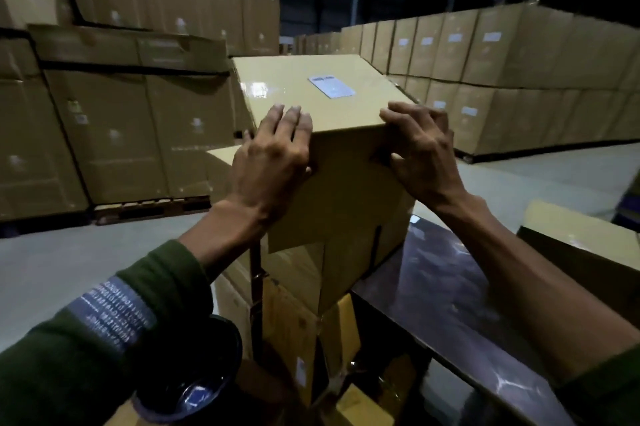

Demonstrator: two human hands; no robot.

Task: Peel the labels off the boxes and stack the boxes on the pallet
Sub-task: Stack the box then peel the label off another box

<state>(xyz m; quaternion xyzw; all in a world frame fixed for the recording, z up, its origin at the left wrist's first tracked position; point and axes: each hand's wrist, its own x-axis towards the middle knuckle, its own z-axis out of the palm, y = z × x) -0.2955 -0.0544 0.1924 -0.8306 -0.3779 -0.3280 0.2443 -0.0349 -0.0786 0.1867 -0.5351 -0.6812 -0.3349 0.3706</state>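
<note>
A brown cardboard box (332, 103) sits tilted on top of a stack of boxes (294, 314) in front of me. A white-blue label (331, 86) is stuck on its upper face. My left hand (273, 155) lies over the near left edge with straight fingers on the top and the thumb on the front side. My right hand (420, 148) grips the near right corner, fingers curled over the top edge. A peeled label (110, 311) sticks to my left sleeve.
Tall walls of stacked boxes (121, 134) on a pallet (152, 209) stand to the left, and long rows of labelled boxes (512, 79) to the right. A dark glossy surface (450, 287) lies right of the stack. Another box (581, 238) sits at far right. Grey floor (554, 176) runs between.
</note>
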